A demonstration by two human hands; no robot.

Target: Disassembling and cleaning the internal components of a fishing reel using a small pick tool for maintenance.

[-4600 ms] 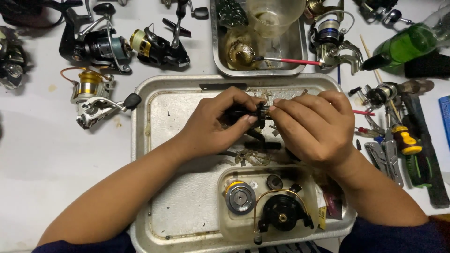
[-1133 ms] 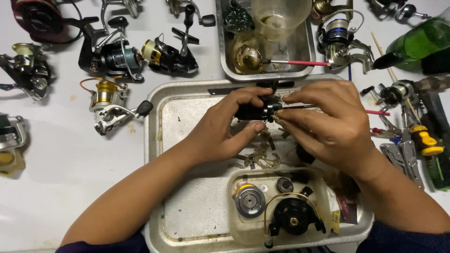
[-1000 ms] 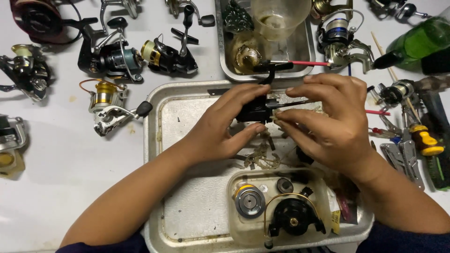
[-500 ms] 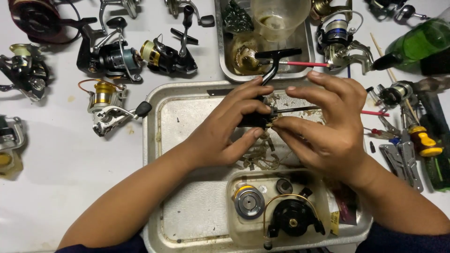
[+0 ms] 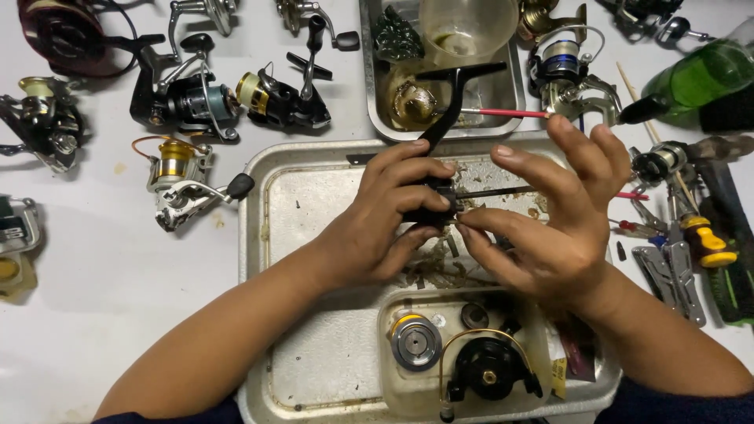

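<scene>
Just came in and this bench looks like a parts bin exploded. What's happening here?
A person is working over a dented metal tray. The left hand grips a black fishing-reel crank handle, its arm pointing up and away. The right hand pinches at the thin dark shaft sticking out of it. A clear plastic tub of reel parts sits in the tray, and several spinning reels, like a gold-spooled silver reel, lie around on the white table.

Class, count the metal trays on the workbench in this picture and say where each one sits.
2. A large tray lies under both hands; a smaller, deeper tray sits just above it at the top centre. Others may lie outside the picture.
</scene>
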